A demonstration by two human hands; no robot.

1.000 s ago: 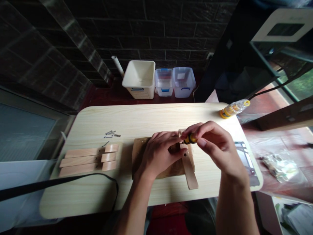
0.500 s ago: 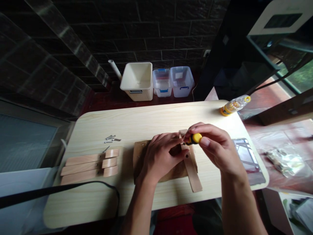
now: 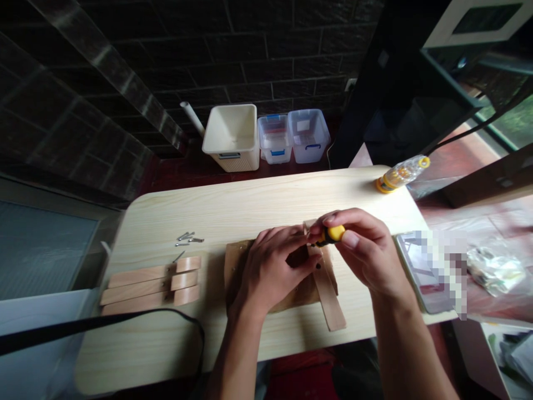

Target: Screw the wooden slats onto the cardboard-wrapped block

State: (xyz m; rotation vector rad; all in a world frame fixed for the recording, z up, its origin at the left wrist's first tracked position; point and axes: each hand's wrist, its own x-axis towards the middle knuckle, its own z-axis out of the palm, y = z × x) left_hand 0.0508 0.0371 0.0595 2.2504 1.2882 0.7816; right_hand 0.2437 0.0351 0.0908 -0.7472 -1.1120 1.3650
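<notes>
My left hand [image 3: 270,264] lies palm down over a brown wooden board [image 3: 233,272]. Its thumb and forefinger are spread and press on a pale wooden strip [image 3: 331,308] that crosses the board's right side. A dark hole shows in the strip beside the thumb tip. In the closed fingers of my right hand [image 3: 372,250] is a screwdriver [image 3: 335,233] with a short yellow and black handle. Its tip points left at the strip's upper part, close to my left forefinger; what it touches there is hidden.
Left on the table [image 3: 200,205] lie several screws [image 3: 189,239] and three wooden strips [image 3: 139,289] with curved end pieces. A clear bottle-shaped case [image 3: 402,175] with yellow ends stands back right. A tablet-like slab [image 3: 420,272] lies right. Three plastic bins [image 3: 232,161] stand behind.
The view has shifted slightly. Both hands stay at the wooden strip, and the screwdriver remains in my right fingers with hardly any visible movement.
</notes>
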